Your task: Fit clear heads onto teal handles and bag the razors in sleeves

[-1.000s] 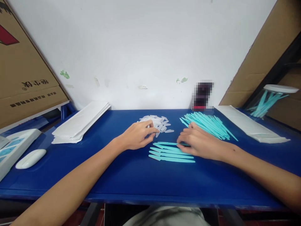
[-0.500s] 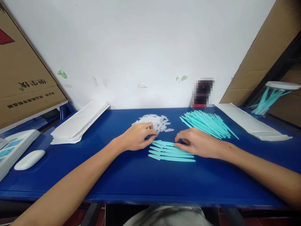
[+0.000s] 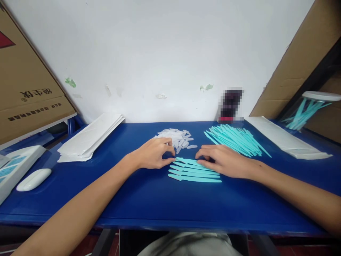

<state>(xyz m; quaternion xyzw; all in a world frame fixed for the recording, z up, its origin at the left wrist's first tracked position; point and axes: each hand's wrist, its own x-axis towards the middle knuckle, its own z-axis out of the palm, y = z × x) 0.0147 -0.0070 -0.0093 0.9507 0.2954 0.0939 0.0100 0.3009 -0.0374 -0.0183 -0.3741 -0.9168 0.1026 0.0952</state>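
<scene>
A: Hands?
B: Two: one left hand (image 3: 157, 153), one right hand (image 3: 226, 160).
A: Turquoise sticks (image 3: 194, 174), set in a row?
B: Five, by their left ends.
A: Turquoise heap (image 3: 237, 140)?
B: One; its overlapping sticks defy counting.
A: White heap (image 3: 181, 138)?
B: One; small pieces, many, likewise uncountable.
A: Lidded jar (image 3: 306, 113)?
B: One; sticks inside, several, number unclear.
A: White sleeves?
B: One left stack (image 3: 90, 138), layers unclear; right lot (image 3: 286, 137), number unclear.
A: Remainder?
B: White oval object (image 3: 34, 180), one; bench (image 3: 170, 206), one.
</scene>
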